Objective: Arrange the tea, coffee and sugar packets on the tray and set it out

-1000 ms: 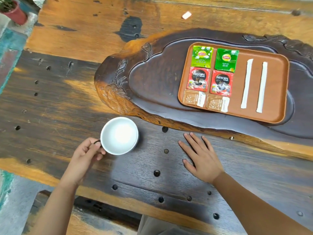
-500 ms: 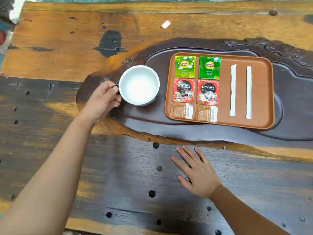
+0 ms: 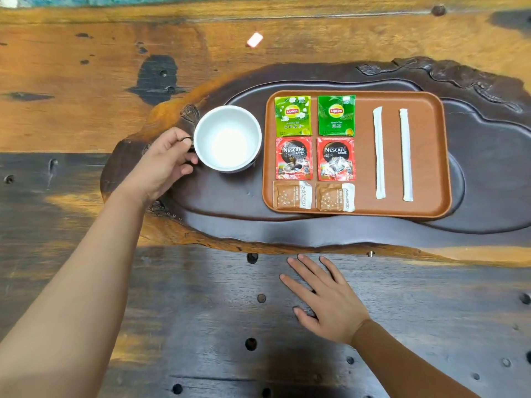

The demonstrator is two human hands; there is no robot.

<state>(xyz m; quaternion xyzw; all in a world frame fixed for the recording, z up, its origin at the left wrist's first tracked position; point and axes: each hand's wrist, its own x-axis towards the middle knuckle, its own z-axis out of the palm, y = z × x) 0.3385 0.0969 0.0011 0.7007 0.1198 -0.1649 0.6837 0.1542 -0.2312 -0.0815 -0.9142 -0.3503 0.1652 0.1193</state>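
While the wooden table [image 3: 86, 81] carries everything, a dark carved slab [image 3: 230, 214] lies on it, and the brown tray [image 3: 431, 156] sits in the slab's recessed basin. On the slab just left of the tray is a white cup [image 3: 227, 137], empty; the left hand [image 3: 161, 165] grips its handle with fingers curled closed. The right hand [image 3: 327, 300] lies flat on the table near the slab's front edge, fingers spread, holding nothing. On the tray, two white sticks [image 3: 379, 152] lie parallel at right. At left, in paired rows from far to near: green tea packets [image 3: 293, 115], red coffee packets [image 3: 293, 158], brown sugar packets [image 3: 291, 195].
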